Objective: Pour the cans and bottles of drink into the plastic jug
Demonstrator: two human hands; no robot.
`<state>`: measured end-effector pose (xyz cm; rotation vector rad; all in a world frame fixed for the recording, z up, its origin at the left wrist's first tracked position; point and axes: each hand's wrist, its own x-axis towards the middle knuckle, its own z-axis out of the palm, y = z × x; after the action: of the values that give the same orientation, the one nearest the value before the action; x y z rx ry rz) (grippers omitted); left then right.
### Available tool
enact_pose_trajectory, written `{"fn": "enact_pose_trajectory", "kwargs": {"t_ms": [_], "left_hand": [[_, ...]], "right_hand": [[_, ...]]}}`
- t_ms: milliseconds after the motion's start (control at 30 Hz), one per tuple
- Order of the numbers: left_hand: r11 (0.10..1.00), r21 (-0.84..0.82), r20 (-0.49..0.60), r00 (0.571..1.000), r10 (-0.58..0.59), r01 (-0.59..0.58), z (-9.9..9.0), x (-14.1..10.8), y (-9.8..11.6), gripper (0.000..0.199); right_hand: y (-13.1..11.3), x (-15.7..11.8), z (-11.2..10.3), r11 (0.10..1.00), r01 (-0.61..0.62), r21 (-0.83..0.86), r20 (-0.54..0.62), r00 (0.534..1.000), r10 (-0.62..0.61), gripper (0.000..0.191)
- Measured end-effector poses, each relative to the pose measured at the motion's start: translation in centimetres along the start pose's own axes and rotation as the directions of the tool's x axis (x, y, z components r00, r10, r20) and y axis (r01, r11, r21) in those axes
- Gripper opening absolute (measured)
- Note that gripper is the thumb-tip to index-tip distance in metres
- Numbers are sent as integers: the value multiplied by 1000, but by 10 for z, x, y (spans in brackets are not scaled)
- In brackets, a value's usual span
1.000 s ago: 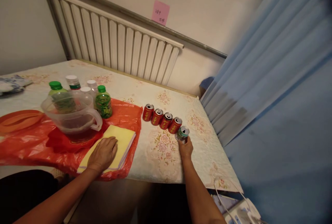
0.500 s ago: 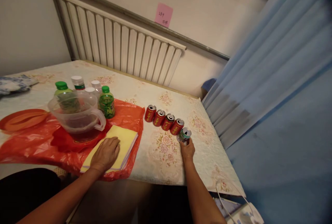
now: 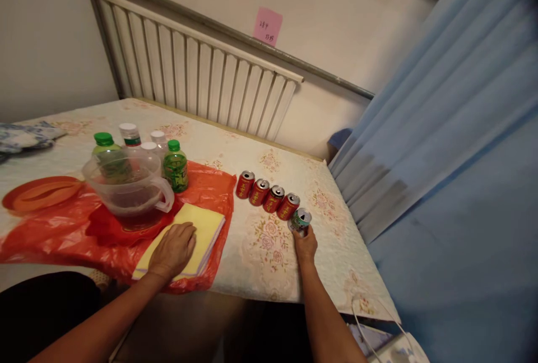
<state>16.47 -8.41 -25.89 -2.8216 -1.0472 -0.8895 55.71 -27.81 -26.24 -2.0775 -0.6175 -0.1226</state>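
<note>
Green can point(image 3: 300, 220), open tablecloth point(image 3: 336, 262) to its right

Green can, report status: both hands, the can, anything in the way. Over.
Right hand holds green can. Left hand rests on yellow stack. Can upright. Nearest red can close beside it, contact unclear.

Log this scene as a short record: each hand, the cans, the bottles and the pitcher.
Left hand: resting palm down on the yellow stack
Right hand: fingers around the green can
Cans: four red cans upright in a row, green one at the right end
Bottles: five capped bottles, two green caps, three white
Pitcher: clear pitcher, handle to the right, above the red plastic bag
</note>
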Motion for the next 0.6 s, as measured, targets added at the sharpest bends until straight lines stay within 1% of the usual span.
{"fn": "enact_pose_trajectory", "kwargs": {"t_ms": [200, 333, 400, 467, 533, 600], "left_hand": [[1000, -11, 5, 1000, -29, 29, -6, 0, 7, 21], [998, -28, 8, 999, -53, 54, -10, -1, 11, 19], [997, -32, 17, 998, -66, 67, -13, -1, 13, 18], [996, -42, 30, 996, -79, 81, -15, -2, 14, 18], [994, -56, 45, 995, -90, 92, -16, -2, 16, 18], [993, -59, 81, 992, -98, 103, -16, -1, 16, 17]], "right_hand": [[4, -1, -1, 995, -40, 96, 11, 999, 39, 65], [5, -9, -5, 978, -126, 169, -7, 992, 129, 73], [5, -20, -8, 965, -174, 199, -23, 983, 182, 75], [1, -37, -11, 951, -203, 233, -26, 976, 215, 73], [-6, -59, -13, 940, -208, 269, -4, 976, 217, 68], [-16, -82, -13, 922, -222, 318, 65, 975, 213, 60]]}}
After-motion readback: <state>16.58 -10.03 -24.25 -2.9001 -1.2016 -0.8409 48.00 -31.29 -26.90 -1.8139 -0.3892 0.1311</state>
